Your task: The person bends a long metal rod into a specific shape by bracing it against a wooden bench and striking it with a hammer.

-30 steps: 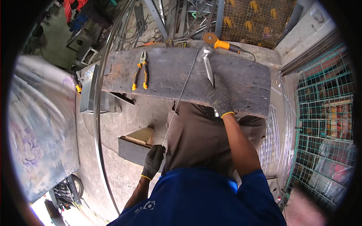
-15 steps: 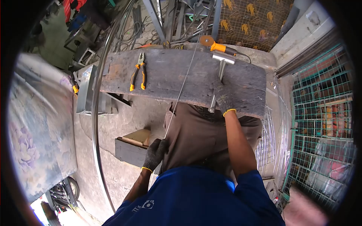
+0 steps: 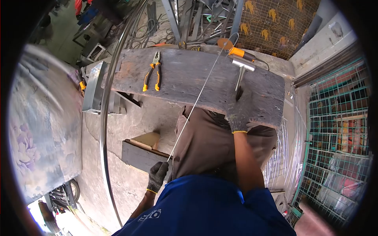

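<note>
My left hand, in a dark glove with a yellow cuff, grips the near end of a long thin metal rod. The rod runs up and across a worn wooden plank that lies in front of me. My right hand, gloved the same way, holds the handle of a steel hammer. Its head rests on the plank just right of the rod's far part. Orange-handled pliers lie on the plank's left part.
An orange angle grinder sits at the plank's far edge. A curved metal strip arcs down the left. Steel bars and scrap are piled beyond the plank. Green wire mesh panels stand at right. A wooden block lies on the concrete floor.
The hammer swung from raised over the plank down onto it, to the right of the rod. My left hand kept its grip on the rod's near end. The camera shifted slightly.
</note>
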`<control>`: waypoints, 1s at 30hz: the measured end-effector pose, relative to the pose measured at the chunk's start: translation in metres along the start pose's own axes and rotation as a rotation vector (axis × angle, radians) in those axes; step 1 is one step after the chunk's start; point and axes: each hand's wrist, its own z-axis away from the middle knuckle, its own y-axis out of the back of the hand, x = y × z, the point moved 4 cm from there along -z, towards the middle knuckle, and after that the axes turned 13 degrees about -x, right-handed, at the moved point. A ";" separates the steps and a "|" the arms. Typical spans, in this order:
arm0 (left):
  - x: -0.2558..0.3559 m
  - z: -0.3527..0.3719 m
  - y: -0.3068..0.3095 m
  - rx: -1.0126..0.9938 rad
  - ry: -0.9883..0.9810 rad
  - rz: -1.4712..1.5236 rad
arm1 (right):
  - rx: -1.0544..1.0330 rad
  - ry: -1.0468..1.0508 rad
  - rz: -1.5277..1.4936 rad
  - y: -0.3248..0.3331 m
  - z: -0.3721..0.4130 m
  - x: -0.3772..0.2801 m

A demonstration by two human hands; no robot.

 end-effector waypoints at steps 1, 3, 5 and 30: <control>-0.005 0.006 0.003 -0.028 0.011 0.024 | 0.099 0.179 0.197 0.005 0.006 -0.022; -0.016 0.016 0.009 -0.075 0.021 0.025 | 0.079 0.226 0.194 0.006 0.005 -0.034; -0.028 0.022 0.012 -0.117 0.014 0.032 | 0.088 0.265 0.204 0.005 -0.003 -0.034; 0.189 -0.042 -0.039 -0.187 -0.347 -0.027 | -0.600 0.318 -0.024 -0.057 0.030 -0.067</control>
